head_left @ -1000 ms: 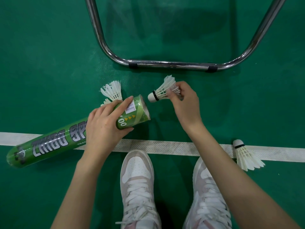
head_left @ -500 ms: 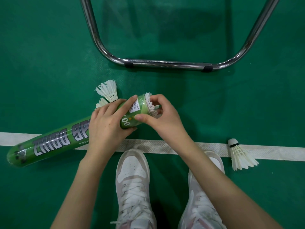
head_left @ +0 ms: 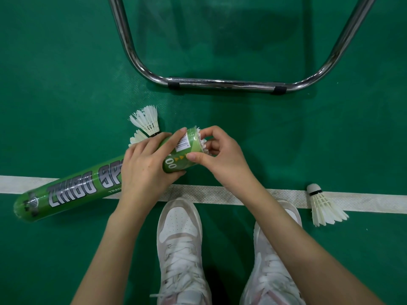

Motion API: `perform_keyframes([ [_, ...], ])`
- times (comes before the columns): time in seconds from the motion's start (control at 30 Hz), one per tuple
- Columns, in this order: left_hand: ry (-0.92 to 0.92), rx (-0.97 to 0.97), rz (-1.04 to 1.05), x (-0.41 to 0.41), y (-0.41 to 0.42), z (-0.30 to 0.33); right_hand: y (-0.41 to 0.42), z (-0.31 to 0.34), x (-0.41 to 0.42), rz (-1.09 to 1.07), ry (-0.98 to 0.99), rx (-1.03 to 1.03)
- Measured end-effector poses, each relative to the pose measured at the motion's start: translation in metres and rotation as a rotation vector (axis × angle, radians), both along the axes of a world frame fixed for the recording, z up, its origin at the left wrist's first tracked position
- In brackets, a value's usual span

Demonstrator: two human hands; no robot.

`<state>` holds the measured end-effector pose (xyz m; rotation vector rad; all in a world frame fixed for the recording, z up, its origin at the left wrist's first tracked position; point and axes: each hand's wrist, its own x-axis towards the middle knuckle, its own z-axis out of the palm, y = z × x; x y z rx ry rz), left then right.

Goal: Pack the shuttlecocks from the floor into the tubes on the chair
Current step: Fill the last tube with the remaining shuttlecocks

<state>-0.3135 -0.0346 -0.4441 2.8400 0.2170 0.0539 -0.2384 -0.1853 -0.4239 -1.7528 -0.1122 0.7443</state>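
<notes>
A long green tube [head_left: 72, 190] lies tilted over the floor, its open mouth toward the right. My left hand [head_left: 147, 168] grips the tube near that mouth. My right hand [head_left: 218, 157] is curled at the mouth, thumb on the tube's rim, fingers on a white shuttlecock [head_left: 202, 144] whose feather tips alone stick out. Two white shuttlecocks [head_left: 146, 122] lie on the floor just behind my left hand, partly hidden by it. Another shuttlecock [head_left: 323, 205] lies on the white line at the right.
The chrome chair frame [head_left: 222, 82] stands on the green floor ahead of me; its seat is out of view. A white court line [head_left: 220, 194] crosses in front of my two white shoes [head_left: 180, 238].
A second ago my right hand held the shuttlecock in the air by the tube's mouth. It has since gone cork-first into the tube and sits deeper now, only feather tips showing.
</notes>
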Motion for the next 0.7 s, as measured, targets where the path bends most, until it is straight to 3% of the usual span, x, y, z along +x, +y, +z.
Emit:
perform_keyframes([
  [0.43,-0.027,-0.006,-0.023,0.003,-0.01,0.006,-0.01,0.0,0.009,0.213,0.119,0.155],
  [0.7,-0.033,-0.018,-0.093,0.014,-0.039,0.012,-0.043,0.0,-0.005,-0.006,-0.005,0.152],
])
